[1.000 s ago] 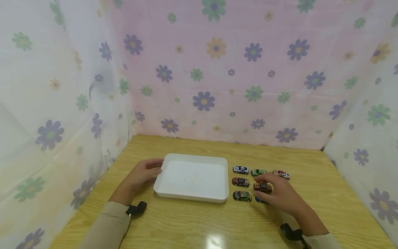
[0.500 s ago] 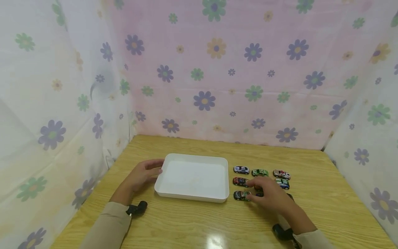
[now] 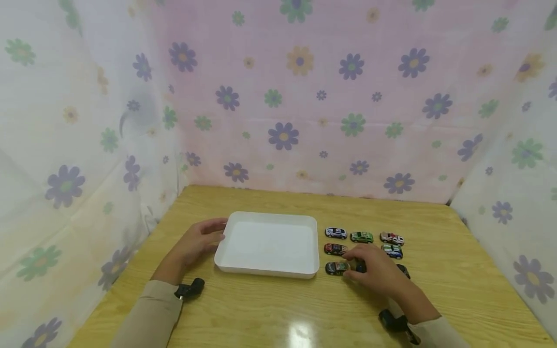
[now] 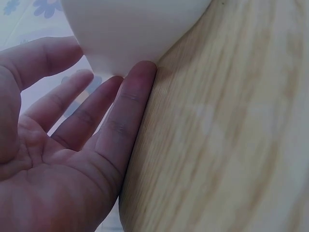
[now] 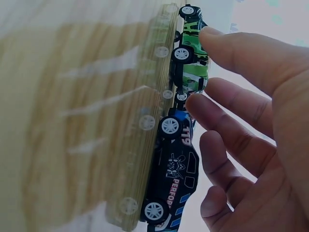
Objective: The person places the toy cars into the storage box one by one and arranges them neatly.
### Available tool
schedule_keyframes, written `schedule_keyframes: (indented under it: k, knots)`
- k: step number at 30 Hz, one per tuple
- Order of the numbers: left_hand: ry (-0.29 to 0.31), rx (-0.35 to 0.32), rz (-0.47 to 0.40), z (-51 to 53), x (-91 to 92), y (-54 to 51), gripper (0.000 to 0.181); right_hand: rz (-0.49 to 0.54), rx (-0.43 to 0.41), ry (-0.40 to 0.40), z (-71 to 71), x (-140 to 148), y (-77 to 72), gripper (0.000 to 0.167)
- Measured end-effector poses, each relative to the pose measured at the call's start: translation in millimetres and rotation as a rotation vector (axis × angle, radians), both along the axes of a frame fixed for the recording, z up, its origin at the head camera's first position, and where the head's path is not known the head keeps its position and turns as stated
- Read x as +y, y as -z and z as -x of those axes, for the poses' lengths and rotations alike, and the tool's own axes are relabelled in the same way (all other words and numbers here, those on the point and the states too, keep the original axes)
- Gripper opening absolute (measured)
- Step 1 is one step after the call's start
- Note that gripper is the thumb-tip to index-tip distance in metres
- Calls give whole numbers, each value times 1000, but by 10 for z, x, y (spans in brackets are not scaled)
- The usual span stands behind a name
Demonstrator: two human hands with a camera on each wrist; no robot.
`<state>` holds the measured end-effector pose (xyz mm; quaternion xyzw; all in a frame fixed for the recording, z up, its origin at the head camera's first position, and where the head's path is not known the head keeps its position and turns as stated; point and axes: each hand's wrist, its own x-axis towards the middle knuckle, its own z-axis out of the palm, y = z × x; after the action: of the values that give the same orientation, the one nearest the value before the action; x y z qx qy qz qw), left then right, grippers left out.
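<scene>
The head view looks forward and down over the table [image 3: 243, 309]; close to the left hand [image 4: 67, 164], a view (tipped sideways) shares the tray [image 3: 267, 241] with it; near the right hand [image 5: 251, 145], another shares the cars [image 3: 336, 233].

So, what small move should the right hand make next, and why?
I would perhaps close the right hand gently on the green-and-black toy car in the right wrist view: its thumb and fingertips are close to that car but spread apart, with no firm grip visible. The left hand is at the white tray.
</scene>
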<state>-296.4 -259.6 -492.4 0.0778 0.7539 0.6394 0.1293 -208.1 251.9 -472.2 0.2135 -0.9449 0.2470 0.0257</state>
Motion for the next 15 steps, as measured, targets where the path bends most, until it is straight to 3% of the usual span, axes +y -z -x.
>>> schedule_keyframes:
  k: [9, 15]
  knots:
    - [-2, 5, 4, 7, -11, 15, 51, -30, 3, -35, 55, -19, 33, 34]
    - [-14, 5, 23, 0, -6, 5, 52, -13, -62, -36, 100, -38, 42, 34]
